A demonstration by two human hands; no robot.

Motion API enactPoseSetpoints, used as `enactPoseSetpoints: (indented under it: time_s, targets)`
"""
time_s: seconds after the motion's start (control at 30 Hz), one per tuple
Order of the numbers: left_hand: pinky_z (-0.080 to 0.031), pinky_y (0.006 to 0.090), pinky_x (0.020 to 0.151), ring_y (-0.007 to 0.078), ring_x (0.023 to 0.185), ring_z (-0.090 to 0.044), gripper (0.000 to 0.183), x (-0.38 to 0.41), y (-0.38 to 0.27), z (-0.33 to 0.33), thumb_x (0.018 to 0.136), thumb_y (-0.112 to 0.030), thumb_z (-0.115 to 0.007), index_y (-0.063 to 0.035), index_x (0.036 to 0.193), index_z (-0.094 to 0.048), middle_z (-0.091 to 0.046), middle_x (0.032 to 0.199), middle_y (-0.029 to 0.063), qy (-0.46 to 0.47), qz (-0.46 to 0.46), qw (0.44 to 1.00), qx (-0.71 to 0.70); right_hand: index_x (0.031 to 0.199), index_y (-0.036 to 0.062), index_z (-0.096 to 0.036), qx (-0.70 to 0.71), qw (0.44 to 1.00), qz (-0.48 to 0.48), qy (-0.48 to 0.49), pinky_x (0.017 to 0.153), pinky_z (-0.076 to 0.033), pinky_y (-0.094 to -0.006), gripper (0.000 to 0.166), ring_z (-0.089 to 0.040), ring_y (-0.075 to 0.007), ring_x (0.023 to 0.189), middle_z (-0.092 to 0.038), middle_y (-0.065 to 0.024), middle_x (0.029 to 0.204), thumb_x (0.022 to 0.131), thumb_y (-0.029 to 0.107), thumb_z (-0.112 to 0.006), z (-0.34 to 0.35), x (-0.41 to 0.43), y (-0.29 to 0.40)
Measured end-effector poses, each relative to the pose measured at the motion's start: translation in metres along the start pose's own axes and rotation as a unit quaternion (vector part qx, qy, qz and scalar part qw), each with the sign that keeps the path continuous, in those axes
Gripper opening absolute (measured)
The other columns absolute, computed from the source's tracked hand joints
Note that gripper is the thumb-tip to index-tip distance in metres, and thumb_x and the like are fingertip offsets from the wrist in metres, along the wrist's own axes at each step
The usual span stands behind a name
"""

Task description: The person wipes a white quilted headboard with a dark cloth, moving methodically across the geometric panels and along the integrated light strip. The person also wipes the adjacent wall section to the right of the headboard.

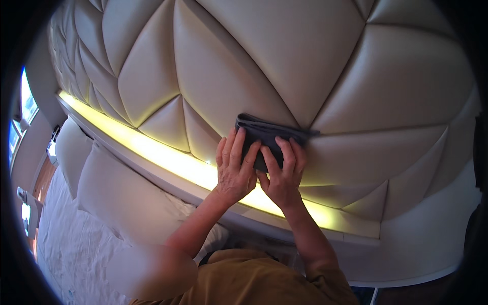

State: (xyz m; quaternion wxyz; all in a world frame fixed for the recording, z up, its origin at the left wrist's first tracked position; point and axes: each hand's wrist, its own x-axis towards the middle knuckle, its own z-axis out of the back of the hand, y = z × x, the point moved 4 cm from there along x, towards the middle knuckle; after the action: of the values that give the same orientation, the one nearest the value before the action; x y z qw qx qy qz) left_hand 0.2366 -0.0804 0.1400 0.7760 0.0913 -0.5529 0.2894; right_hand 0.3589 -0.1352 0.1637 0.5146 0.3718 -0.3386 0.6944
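A folded dark grey cloth lies flat against the beige padded wall panel, close to where several seams meet. My left hand presses on the cloth's left part with its fingers pointing up. On the right part of the cloth rests my right hand, its fingers bent. The thumbs and forefingers of both hands come close together over the cloth's lower part. Below the hands runs a ledge with a glowing yellow light strip.
Pale pillows lean at the headboard ledge on the left, on a bed with a white sheet. A bright window shows at the far left. The ledge ends in a corner at the lower right.
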Motion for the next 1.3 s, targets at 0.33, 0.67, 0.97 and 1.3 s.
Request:
enactPoseSetpoints:
  time_s: [0.33,0.67,0.97,1.3]
  targets:
    - [-0.050,0.0490,0.086,0.0437,0.104,-0.056,0.046,-0.048,0.003,-0.027,0.069,0.001,-0.075,-0.0043,0.114,-0.066,-0.047,0.128,0.0236,-0.009,0.016,0.995,-0.096,0.107,0.0167,-0.076,-0.018,0.999,0.010,-0.025,0.094,-0.045,-0.0403,0.034,-0.046,-0.0304,0.112,-0.055,-0.0041,0.118,0.074,0.007,-0.078,-0.027,-0.058,-0.003]
    - [-0.043,0.0438,0.089,0.0350,0.107,-0.057,0.042,0.050,-0.026,-0.008,0.074,-0.012,-0.071,-0.0095,0.116,-0.070,-0.055,0.129,0.0190,-0.119,-0.061,0.991,-0.019,0.108,0.0165,-0.075,-0.092,0.987,0.051,-0.119,0.091,-0.043,-0.0421,0.028,-0.051,-0.0256,0.109,-0.058,-0.0015,0.121,0.081,0.013,-0.071,0.028,0.024,-0.030]
    - [-0.040,0.0472,0.102,0.0361,0.120,-0.058,0.042,0.089,-0.032,-0.007,0.079,-0.014,-0.066,-0.0058,0.120,-0.069,-0.058,0.131,0.0201,-0.158,-0.098,0.982,-0.024,0.124,0.0172,-0.068,-0.140,0.980,0.018,-0.140,0.091,-0.042,-0.0405,0.033,-0.053,-0.0246,0.107,-0.059,-0.0065,0.132,0.091,0.014,-0.065,0.046,0.057,-0.040]
    - [-0.029,0.0516,0.116,0.0377,0.138,-0.047,0.050,0.117,-0.046,0.009,0.082,-0.018,-0.068,-0.0056,0.130,-0.065,-0.048,0.148,0.0218,-0.160,-0.082,0.984,-0.004,0.128,0.0160,-0.064,-0.187,0.970,0.005,-0.157,0.097,-0.035,-0.0366,0.034,-0.054,-0.0196,0.121,-0.059,-0.0009,0.141,0.095,0.016,-0.058,0.061,0.091,-0.040]
